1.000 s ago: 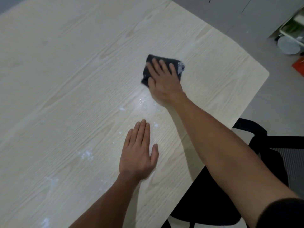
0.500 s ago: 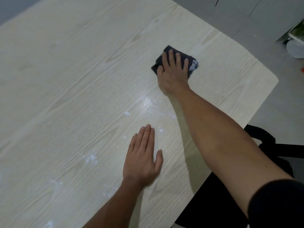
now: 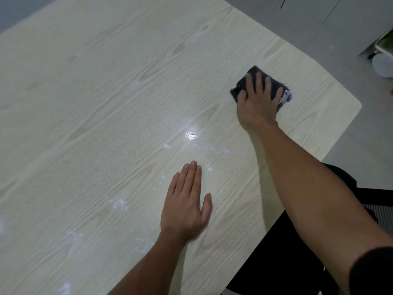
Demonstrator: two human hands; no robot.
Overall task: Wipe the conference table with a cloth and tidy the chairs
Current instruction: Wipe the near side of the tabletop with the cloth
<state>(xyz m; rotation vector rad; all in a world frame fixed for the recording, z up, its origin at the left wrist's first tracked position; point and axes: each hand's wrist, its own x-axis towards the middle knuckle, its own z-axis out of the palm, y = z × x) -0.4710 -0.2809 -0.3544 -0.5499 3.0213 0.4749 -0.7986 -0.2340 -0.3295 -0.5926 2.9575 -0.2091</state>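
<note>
A pale wood-grain conference table (image 3: 106,103) fills most of the view. My right hand (image 3: 258,103) presses a dark folded cloth (image 3: 255,72) flat on the table near its far right corner, fingers spread over it. A white smear shows on the cloth's right edge. My left hand (image 3: 185,207) lies flat on the table nearer to me, palm down, fingers together, holding nothing. White powdery spots (image 3: 119,204) and a shiny wet patch (image 3: 191,135) lie on the surface between and left of my hands.
A black office chair (image 3: 282,262) with a mesh back stands at the table's near right edge, under my right arm. Grey floor lies beyond the rounded table corner (image 3: 355,103). A white round object (image 3: 382,64) and a shelf stand at the far right.
My right hand has slid the cloth away from me and to the right, toward the table's corner. My left hand has stayed flat in place.
</note>
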